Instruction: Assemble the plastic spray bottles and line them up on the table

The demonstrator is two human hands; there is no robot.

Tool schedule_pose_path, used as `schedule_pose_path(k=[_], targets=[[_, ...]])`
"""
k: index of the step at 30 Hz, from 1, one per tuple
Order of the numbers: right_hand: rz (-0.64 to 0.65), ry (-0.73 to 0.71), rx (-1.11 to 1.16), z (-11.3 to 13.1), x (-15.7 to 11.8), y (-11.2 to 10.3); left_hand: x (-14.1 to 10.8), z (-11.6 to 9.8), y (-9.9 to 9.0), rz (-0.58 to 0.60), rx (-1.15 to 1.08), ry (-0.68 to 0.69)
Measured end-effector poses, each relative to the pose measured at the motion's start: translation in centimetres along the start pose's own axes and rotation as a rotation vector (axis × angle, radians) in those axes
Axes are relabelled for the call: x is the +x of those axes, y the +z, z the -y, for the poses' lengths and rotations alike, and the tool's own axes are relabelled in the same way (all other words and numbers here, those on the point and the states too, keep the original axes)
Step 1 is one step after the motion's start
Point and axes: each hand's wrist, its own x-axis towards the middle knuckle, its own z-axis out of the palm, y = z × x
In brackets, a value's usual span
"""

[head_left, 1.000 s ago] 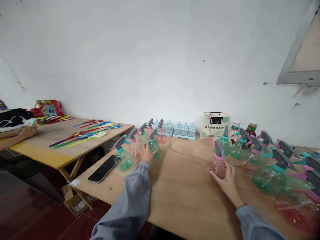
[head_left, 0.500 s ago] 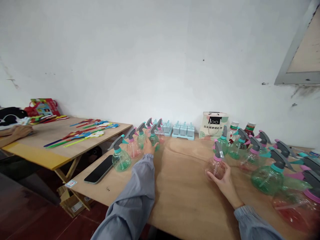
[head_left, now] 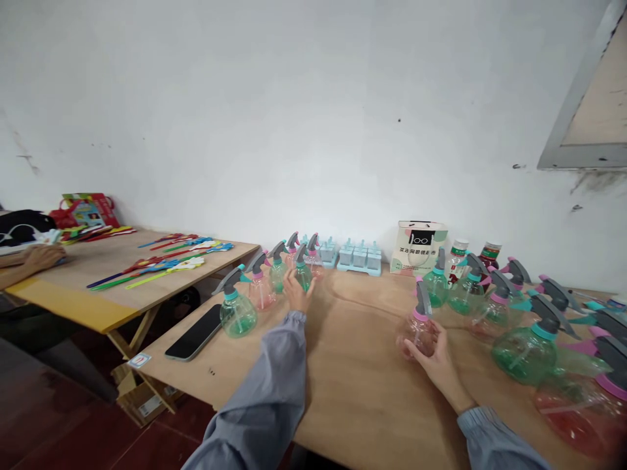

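Note:
My left hand [head_left: 298, 290] is at a green spray bottle [head_left: 304, 274] with a teal collar, in the left group; its fingers are partly curled at the bottle's near side, and whether they grip it is unclear. Around it stand pink and green bottles, among them a green one [head_left: 238, 316] nearest me. My right hand [head_left: 431, 349] is wrapped round a pink spray bottle [head_left: 414, 333] with a grey and pink nozzle, upright beside the right group. A large green bottle [head_left: 524, 352] and a large pink bottle [head_left: 578, 418] stand to its right.
A black phone [head_left: 196, 331] lies at the table's left edge. Light blue moulds [head_left: 360, 256] and a paper bag [head_left: 418, 248] stand by the wall. On the left table [head_left: 122, 297] are colourful hand-shaped sticks, and another person's hand [head_left: 42, 256] rests there.
My right hand and the pink bottle have shifted slightly left. My left hand has moved slightly down and right, with its fingers now more raised beside the green bottle.

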Motion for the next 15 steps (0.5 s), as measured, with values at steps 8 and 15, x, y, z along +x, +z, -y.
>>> schedule_pose_path(k=[8, 15], targets=[[0.268, -0.139, 0.013, 2.2, -2.9, 3.0, -9.9, -8.0, 1.8, 0.756, -0.515, 0.318], [0.16, -0.158, 0.006, 2.3, 0.5, 2.2, -11.2, -9.9, 1.9, 0.731, -0.689, 0.019]])
